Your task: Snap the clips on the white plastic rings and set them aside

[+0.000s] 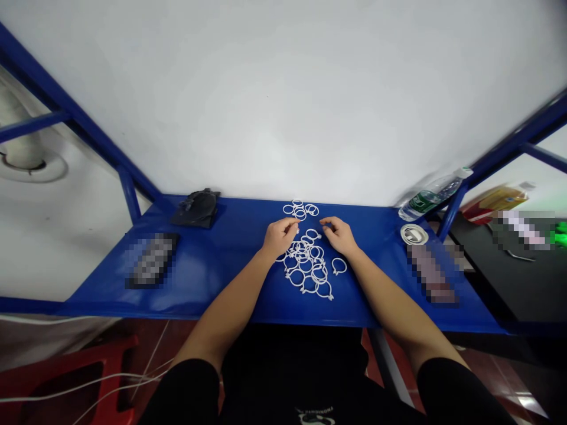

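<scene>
Many white plastic rings with small clasp ends (305,264) lie in a loose pile on the blue table. My left hand (280,236) is over the upper left of this pile, its thumb and forefinger pinched together. A white clasp end (297,230) shows at those fingertips; the rest of that ring is hidden. My right hand (340,235) hovers to the right of the pile, thumb and forefinger slightly apart, with nothing visible between them. Below it lies a single ring (339,265). Beyond both hands sits a smaller group of rings (300,215).
At the back left is a black plastic bag (197,208), with a blurred dark object (153,260) nearer me. To the right are a water bottle (434,195), a coiled white cable (414,235) and a pixelated item (432,274). Blue frame bars (128,195) flank the table (212,283).
</scene>
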### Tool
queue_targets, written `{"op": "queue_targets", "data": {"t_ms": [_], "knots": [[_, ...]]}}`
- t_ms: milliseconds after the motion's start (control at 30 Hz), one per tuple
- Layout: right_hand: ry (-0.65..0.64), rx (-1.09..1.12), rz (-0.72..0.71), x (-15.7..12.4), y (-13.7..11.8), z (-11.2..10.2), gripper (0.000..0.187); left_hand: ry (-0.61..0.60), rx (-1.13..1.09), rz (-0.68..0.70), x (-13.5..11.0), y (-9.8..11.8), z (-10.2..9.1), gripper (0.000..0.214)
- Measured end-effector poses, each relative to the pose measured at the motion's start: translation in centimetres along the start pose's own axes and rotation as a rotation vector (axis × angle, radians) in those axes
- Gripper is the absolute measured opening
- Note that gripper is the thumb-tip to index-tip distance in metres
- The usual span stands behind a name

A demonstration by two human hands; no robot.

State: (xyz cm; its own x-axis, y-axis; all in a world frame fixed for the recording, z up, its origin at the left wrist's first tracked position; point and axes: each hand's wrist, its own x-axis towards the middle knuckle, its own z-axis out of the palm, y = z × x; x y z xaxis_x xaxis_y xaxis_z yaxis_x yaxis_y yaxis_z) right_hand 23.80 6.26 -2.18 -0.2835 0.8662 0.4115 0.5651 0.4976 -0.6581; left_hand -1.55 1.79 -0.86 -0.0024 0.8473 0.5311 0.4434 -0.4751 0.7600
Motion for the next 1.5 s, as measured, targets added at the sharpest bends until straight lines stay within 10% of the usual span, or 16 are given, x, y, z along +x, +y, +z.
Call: {"op": "queue_targets", "data": {"t_ms": [433,633,867,1100,1300,1500], "knots": [[-0.284,-0.413,0.014,6.7,-1.1,0.5,0.044,-0.218,0.116,0.297,-0.1,1.2,-0.6,0.021],[-0.357,-0.472,0.023,7.0,-0.2,1.0,0.034,-0.064,0.134,0.265,0.4,0.5,-0.4,0.028],[-0.209,-0.276,-0.065,3.7,0.2,-1.0,0.025,0.099,0.102,0.195,0.7,0.2,0.0,0.026],[0.245,0.218,0.245,1.8,-1.2,-2.5,0.035,0.095,0.093,0.167,0.6,0.0,0.2,0.021],[0.270,0.784,0.588,0.7,-1.2,-3.0,0.038,0.100,0.087,0.139,0.5,-0.3,0.2,0.024],[0.236,0.923,0.622,0.8,0.0,-3.3,0.037,0.104,0.076,0.076,0.5,-0.4,0.3,0.029]]}}
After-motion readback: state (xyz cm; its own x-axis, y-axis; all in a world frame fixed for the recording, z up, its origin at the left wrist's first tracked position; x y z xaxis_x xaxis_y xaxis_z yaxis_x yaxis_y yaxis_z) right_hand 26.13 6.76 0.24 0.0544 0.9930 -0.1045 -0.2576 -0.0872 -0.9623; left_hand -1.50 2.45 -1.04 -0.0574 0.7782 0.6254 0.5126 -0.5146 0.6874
